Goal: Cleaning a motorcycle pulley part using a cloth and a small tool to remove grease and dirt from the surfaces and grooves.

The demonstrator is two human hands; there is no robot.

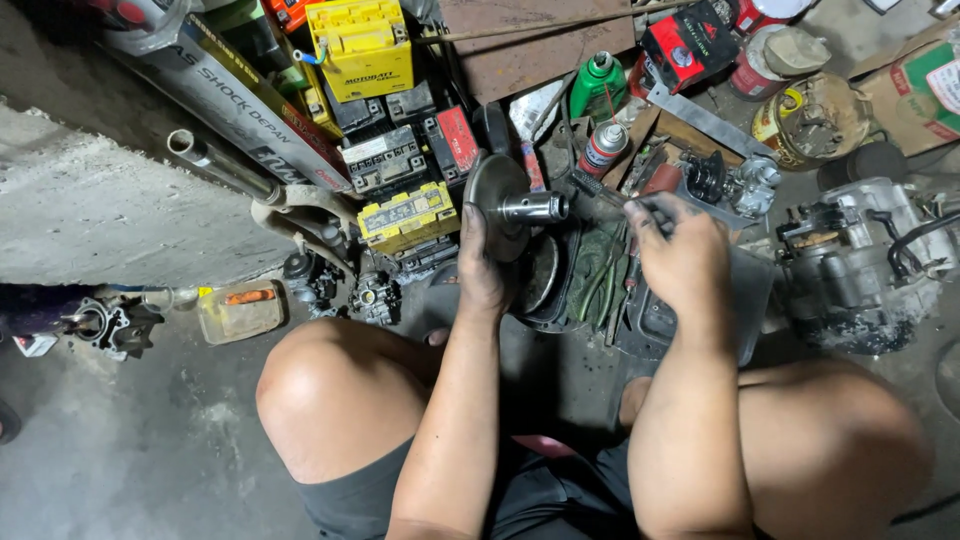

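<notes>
My left hand (484, 270) grips a grey metal pulley disc (497, 200) by its rim, its shiny steel hub (535, 207) pointing right. My right hand (682, 258) is closed around a dark slim tool (600, 190) whose tip reaches toward the hub. Below the disc lies another round metal part (541, 275) on a black tray. Both my bare knees frame the bottom of the view.
Yellow and black batteries (408, 215) are stacked at the back left beside a chrome tube (222, 167). Spray cans (603, 148), a green bottle (596, 85), tins and a red box (688, 45) crowd the back. An engine block (865, 260) sits right; green-handled tools (598, 275) lie centre.
</notes>
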